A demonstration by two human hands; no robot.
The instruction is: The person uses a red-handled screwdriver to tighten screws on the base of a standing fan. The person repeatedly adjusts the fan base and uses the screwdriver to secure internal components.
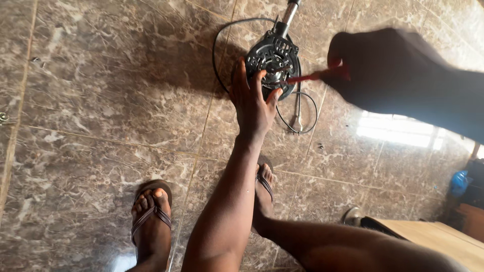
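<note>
A round black fan motor with a metal shaft lies on the brown tiled floor. My left hand rests on its near edge, fingers spread against the housing. My right hand, close to the camera and blurred, grips a red-handled screwdriver whose tip points into the middle of the motor. A black cable loops around the motor on the floor.
My two feet in brown sandals stand on the glossy marble-pattern tiles. A wooden board lies at the lower right, with a blue object beyond it. A small screw sits at the far left.
</note>
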